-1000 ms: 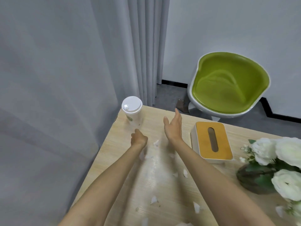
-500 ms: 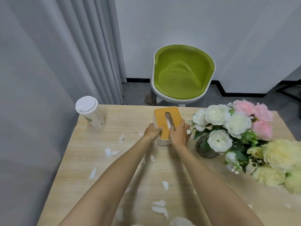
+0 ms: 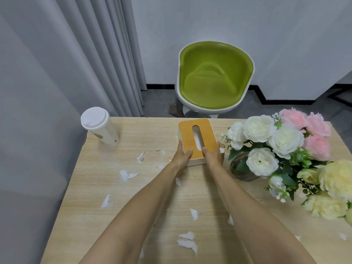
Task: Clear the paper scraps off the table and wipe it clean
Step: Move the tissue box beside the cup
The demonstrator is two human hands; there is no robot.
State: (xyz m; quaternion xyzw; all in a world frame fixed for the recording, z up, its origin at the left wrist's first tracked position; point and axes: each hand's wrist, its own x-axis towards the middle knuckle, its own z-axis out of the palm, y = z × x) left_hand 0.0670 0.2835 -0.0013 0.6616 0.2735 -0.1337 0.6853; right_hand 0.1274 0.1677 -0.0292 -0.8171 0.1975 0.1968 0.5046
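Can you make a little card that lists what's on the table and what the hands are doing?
table: light wood, not yet wiped
paper scraps: white bits scattered over it
tissue box: orange top, tissue in slot
left hand: grips box's near left corner
right hand: grips near right corner, thumb by slot
cup: white, lidded, far left
flowers: white, pink, yellow, right side

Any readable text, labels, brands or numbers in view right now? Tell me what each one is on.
Paper cup: a round green logo and a line of small dark print on its side, both too blurred to read.
Tissue box: no text visible.
Nothing else shows any writing.
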